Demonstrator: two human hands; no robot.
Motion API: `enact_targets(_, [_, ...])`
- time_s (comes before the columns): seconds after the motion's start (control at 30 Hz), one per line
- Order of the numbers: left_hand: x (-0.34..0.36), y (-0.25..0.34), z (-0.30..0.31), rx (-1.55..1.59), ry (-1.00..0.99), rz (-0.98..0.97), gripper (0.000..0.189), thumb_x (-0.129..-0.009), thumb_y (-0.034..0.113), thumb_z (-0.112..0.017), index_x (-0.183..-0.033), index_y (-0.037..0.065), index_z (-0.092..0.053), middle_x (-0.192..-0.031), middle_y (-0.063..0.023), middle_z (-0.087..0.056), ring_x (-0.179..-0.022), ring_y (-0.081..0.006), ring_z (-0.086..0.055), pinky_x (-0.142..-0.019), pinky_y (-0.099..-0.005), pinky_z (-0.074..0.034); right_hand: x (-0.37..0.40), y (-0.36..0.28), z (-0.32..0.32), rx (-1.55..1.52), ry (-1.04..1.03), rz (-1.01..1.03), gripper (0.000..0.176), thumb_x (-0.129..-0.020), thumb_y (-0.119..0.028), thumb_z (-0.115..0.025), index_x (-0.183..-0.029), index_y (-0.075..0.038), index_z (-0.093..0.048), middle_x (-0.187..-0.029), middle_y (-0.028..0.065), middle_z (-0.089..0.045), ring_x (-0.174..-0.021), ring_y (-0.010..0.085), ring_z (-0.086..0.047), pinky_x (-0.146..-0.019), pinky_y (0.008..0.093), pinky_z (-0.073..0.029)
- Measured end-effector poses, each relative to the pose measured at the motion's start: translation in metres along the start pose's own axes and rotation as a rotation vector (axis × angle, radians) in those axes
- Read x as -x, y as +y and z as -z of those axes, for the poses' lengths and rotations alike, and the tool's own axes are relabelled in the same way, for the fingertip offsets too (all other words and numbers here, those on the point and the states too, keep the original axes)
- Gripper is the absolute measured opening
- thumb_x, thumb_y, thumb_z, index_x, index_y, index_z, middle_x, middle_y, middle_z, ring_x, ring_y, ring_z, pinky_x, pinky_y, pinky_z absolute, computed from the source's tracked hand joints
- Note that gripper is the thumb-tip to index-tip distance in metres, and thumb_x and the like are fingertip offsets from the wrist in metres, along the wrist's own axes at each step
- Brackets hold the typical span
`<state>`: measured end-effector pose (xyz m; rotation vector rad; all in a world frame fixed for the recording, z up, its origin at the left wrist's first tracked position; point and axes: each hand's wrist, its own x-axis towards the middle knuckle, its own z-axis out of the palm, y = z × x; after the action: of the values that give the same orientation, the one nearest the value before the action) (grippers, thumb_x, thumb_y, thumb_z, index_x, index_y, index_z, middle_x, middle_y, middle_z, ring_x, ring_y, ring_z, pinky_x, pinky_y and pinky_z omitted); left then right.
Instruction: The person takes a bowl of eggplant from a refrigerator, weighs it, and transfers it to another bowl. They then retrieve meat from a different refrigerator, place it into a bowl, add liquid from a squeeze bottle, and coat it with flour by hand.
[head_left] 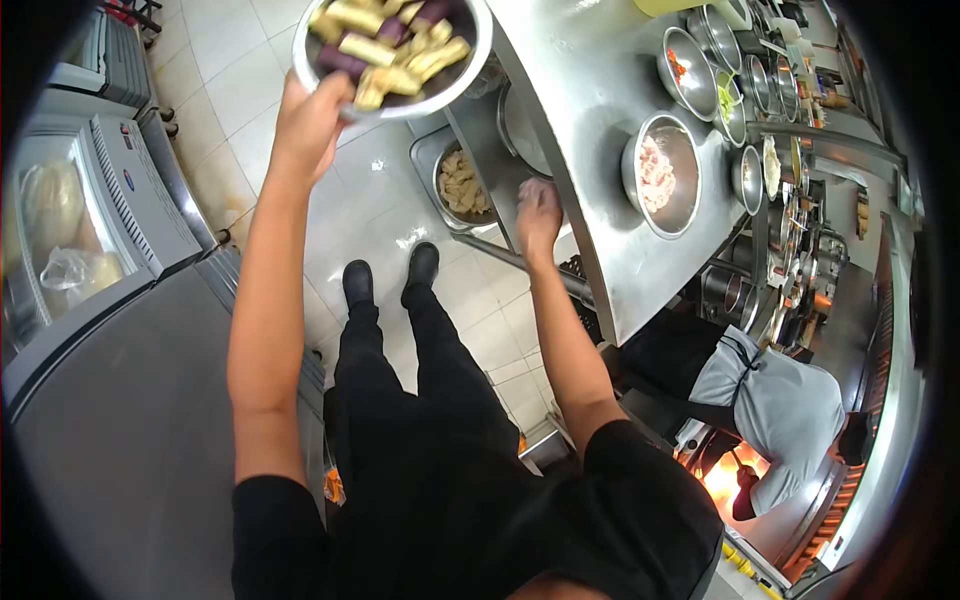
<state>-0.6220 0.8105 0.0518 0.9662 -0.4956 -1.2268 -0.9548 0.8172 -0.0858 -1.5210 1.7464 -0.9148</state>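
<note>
At the top of the head view, my left hand point(315, 122) grips the rim of a metal bowl point(478, 72) filled with pieces of eggplant point(385, 50), pale inside with purple skin. My right hand point(538, 212) is at the edge of the lower shelf, beside a large round metal container point(525, 130) under the steel counter point(590, 200). Its fingers are blurred and look curled, with something pale and thin at them that I cannot make out. Left of that hand, a low metal tray point(428, 165) holds pale food pieces point(462, 185).
Metal bowls with pink meat point(655, 175), red pieces point(676, 66) and green pieces point(727, 98) stand on the counter. A co-worker point(780, 400) bends near a flame point(735, 480) at the lower right. A glass-topped freezer point(150, 190) is at the left.
</note>
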Motion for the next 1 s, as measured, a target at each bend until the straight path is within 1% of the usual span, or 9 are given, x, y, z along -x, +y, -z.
enact_targets(0.07, [0.022, -0.031, 0.044, -0.102, 0.168, 0.011, 0.042, -0.071, -0.004, -0.047, -0.112, 0.004, -0.043, -0.091, -0.0033, -0.052, -0.071, -0.0109, -0.051, -0.055, -0.0261, -0.044, -0.047, 0.031, -0.022, 0.58, 0.289, 0.138, 0.022, -0.092, -0.013, -0.049, -0.102, 0.004, -0.058, -0.095, 0.013, -0.064, -0.086, 0.0176, -0.061, -0.07, 0.0289, -0.048])
enact_targets(0.17, [0.063, -0.069, 0.085, -0.098, 0.298, 0.11, 0.051, -0.07, -0.004, -0.047, -0.119, 0.006, -0.038, -0.096, -0.0031, -0.051, -0.077, -0.0102, -0.05, -0.057, -0.0241, -0.042, -0.091, 0.008, -0.032, 0.999, 0.124, 0.114, 0.03, -0.09, -0.017, -0.049, -0.109, 0.005, -0.057, -0.104, 0.0154, -0.064, -0.093, 0.0256, -0.061, -0.077, 0.0348, -0.048])
enact_targets(0.4, [0.14, -0.145, 0.134, 0.037, 0.399, 0.252, 0.055, -0.065, -0.008, -0.044, -0.119, 0.003, -0.039, -0.101, -0.0052, -0.049, -0.091, -0.0157, -0.05, -0.078, -0.0275, -0.044, -0.131, 0.003, -0.048, 0.677, 0.251, -0.088, 0.049, -0.092, -0.036, -0.039, -0.116, 0.003, -0.054, -0.116, 0.024, -0.056, -0.105, 0.038, -0.055, -0.09, 0.0445, -0.042])
enact_targets(0.47, [0.151, -0.156, 0.134, 0.015, 0.394, 0.315, 0.057, -0.065, -0.008, -0.044, -0.121, 0.005, -0.037, -0.101, -0.0052, -0.048, -0.091, -0.0156, -0.05, -0.077, -0.0277, -0.045, -0.139, 0.041, -0.051, 0.534, 0.325, 0.204, 0.059, -0.091, -0.048, -0.037, -0.12, 0.001, -0.052, -0.123, 0.0248, -0.051, -0.114, 0.0395, -0.049, -0.096, 0.0464, -0.037])
enact_targets(0.57, [0.163, -0.175, 0.129, 0.076, 0.383, 0.373, 0.059, -0.065, -0.008, -0.043, -0.122, 0.005, -0.036, -0.102, -0.0054, -0.048, -0.091, -0.0157, -0.051, -0.075, -0.0281, -0.046, -0.123, 0.009, -0.039, 0.716, -0.032, -0.125, 0.065, -0.089, -0.053, -0.037, -0.131, -0.003, -0.042, -0.132, 0.024, -0.042, -0.121, 0.0409, -0.041, -0.098, 0.049, -0.033])
enact_targets(0.67, [0.162, -0.186, 0.114, 0.09, 0.341, 0.363, 0.06, -0.066, -0.008, -0.044, -0.124, 0.005, -0.035, -0.104, -0.0063, -0.048, -0.089, -0.0159, -0.052, -0.07, -0.0271, -0.048, -0.092, -0.011, -0.03, 0.677, -0.033, -0.196, 0.071, -0.088, -0.057, -0.038, -0.136, -0.005, -0.034, -0.137, 0.0245, -0.036, -0.125, 0.043, -0.034, -0.098, 0.0518, -0.032])
enact_targets(0.8, [0.158, -0.186, 0.097, 0.088, 0.271, 0.458, 0.064, -0.067, -0.009, -0.041, -0.128, 0.006, -0.033, -0.11, -0.0075, -0.048, -0.098, -0.0177, -0.052, -0.08, -0.0299, -0.049, -0.082, 0.044, -0.026, 0.969, 0.014, -0.175, 0.065, -0.086, -0.053, -0.047, -0.136, -0.013, -0.034, -0.136, 0.0249, -0.034, -0.126, 0.0417, -0.032, -0.1, 0.0521, -0.03])
enact_targets(0.83, [0.156, -0.188, 0.096, 0.084, 0.238, 0.472, 0.063, -0.068, -0.008, -0.041, -0.128, 0.006, -0.033, -0.109, -0.0076, -0.048, -0.097, -0.0176, -0.053, -0.078, -0.0299, -0.05, -0.076, 0.058, -0.026, 1.034, 0.137, 0.055, 0.054, -0.086, -0.043, -0.053, -0.13, -0.015, -0.041, -0.132, 0.0241, -0.036, -0.119, 0.0405, -0.04, -0.094, 0.0514, -0.036])
enact_targets(1.0, [0.146, -0.194, 0.089, 0.08, 0.171, 0.453, 0.059, -0.071, -0.002, -0.043, -0.129, 0.007, -0.033, -0.107, -0.0074, -0.051, -0.085, -0.015, -0.058, -0.062, -0.026, -0.053, -0.071, 0.091, -0.018, 0.941, 0.031, 0.117, 0.038, -0.085, -0.027, -0.056, -0.117, -0.008, -0.051, -0.127, 0.0258, -0.039, -0.109, 0.0414, -0.046, -0.088, 0.0458, -0.044])
